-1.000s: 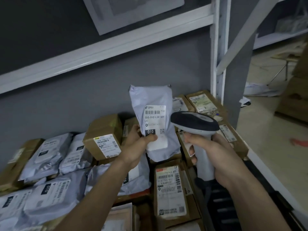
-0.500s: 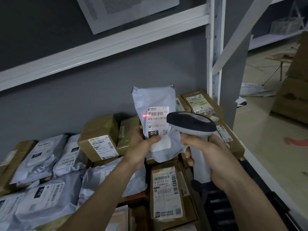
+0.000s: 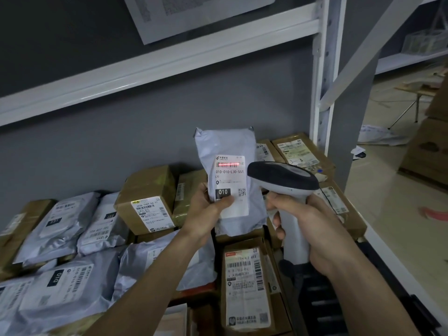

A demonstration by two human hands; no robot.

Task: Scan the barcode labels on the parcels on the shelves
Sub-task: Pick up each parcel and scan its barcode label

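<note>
My left hand [image 3: 206, 209] grips a grey poly-bag parcel [image 3: 228, 146] upright above the shelf, thumb across the lower part of its white label [image 3: 230, 180]. A red scan line lies across the barcode at the label's top. My right hand [image 3: 312, 229] holds the white handle of a barcode scanner [image 3: 283, 178], whose dark head points at the label from the right, close to the parcel. More parcels lie on the shelf below: grey bags [image 3: 60, 221] at left, a brown box [image 3: 148, 197] behind my left wrist, and a labelled box [image 3: 247, 287] in front.
A white shelf beam [image 3: 157, 61] runs overhead and a white upright post [image 3: 322, 76] stands at right. Brown boxes [image 3: 298, 149] fill the shelf's back right corner. Beyond the post lies open floor with cardboard boxes [image 3: 431, 151].
The red scan line has spread from a spot at the label's left edge across the whole barcode. Parcel and scanner stay nearly where they were; the view shifted slightly.
</note>
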